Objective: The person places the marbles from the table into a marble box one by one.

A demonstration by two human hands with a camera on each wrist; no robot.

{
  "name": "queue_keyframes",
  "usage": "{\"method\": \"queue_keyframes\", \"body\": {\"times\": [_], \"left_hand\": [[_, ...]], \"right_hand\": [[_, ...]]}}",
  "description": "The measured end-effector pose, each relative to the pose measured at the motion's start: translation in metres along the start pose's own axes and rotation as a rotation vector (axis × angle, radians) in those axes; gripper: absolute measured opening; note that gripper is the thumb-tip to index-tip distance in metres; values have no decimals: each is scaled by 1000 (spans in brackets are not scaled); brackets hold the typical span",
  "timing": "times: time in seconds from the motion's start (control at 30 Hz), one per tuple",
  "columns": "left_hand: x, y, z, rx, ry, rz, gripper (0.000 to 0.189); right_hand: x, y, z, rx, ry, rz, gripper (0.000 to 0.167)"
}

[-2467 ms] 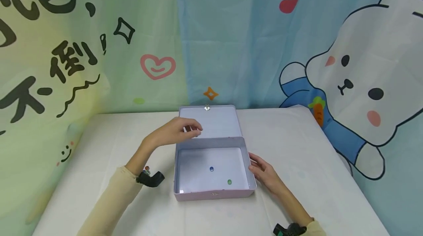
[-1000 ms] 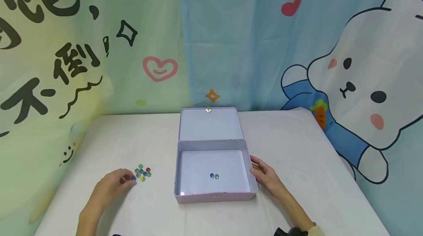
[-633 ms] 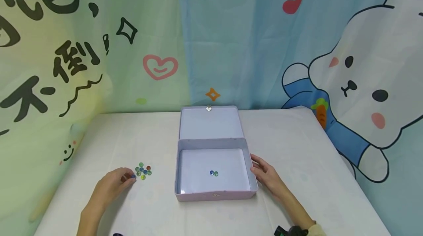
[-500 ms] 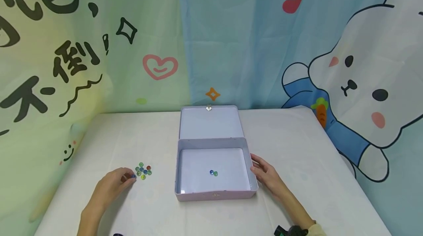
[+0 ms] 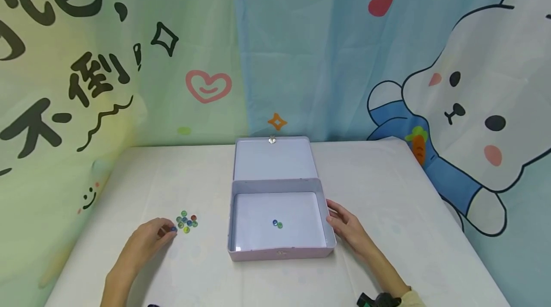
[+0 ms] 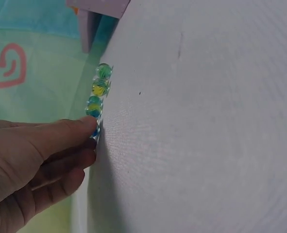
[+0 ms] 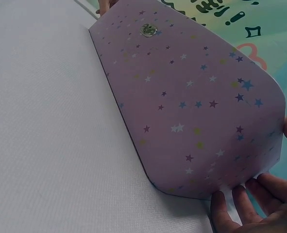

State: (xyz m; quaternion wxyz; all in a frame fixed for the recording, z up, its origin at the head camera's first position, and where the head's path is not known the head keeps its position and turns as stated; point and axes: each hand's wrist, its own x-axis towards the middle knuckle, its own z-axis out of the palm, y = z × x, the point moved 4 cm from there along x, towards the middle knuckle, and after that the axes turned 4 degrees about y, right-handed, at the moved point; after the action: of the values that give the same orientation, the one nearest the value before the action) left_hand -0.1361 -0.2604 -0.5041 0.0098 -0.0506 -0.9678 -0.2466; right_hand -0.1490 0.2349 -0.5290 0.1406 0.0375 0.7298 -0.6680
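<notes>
Over the white cloth at the left, my left hand pinches a blue marble between thumb and fingers, low beside a small cluster of glass marbles in green, blue, red and yellow. The left wrist view shows that blue marble mostly covered by the fingertips, with other marbles lined up beyond. A lilac box with its lid folded back holds one blue marble and one green marble. Against the box's right side wall rest the fingers of my right hand.
White cloth covers the table. Behind it hangs a printed curtain with a rabbit and hearts. In the right wrist view, the box's star-patterned front wall carries a metal clasp.
My left hand has moved from above the box down to the marble cluster and grips a blue marble. Inside the box, the two marbles have rolled together. My right hand stays at the box's side.
</notes>
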Motion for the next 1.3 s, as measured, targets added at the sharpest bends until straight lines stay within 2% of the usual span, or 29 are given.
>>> {"method": "queue_keyframes", "body": {"times": [0.07,0.17,0.23,0.3,0.37,0.5,0.63,0.87,0.97,1.13,1.3], "left_hand": [[-1,3,-4,-16,91,46,17],[-2,13,-13,-58,281,158,20],[-1,21,-18,-99,374,233,24],[2,29,-23,-149,406,289,25],[6,38,-25,-202,396,317,26],[16,59,-26,-285,331,359,25],[28,84,-25,-345,238,409,22],[58,137,-20,-408,15,500,17],[71,160,-15,-388,-89,561,15],[91,196,-2,-303,-253,651,15],[110,227,14,-258,-350,725,15]], "right_hand": [[0,0,0,-5,-5,-2,63],[0,-1,0,-5,0,-2,63],[0,0,0,-5,2,-1,62],[0,0,0,-2,7,-1,62],[1,1,0,-2,5,-3,62],[2,1,-1,8,-6,-9,62],[2,1,-1,18,-10,-6,63],[0,2,0,4,-1,0,62],[0,2,0,-4,4,6,62],[0,2,0,-21,15,7,63],[1,2,0,-16,16,7,62]]}}
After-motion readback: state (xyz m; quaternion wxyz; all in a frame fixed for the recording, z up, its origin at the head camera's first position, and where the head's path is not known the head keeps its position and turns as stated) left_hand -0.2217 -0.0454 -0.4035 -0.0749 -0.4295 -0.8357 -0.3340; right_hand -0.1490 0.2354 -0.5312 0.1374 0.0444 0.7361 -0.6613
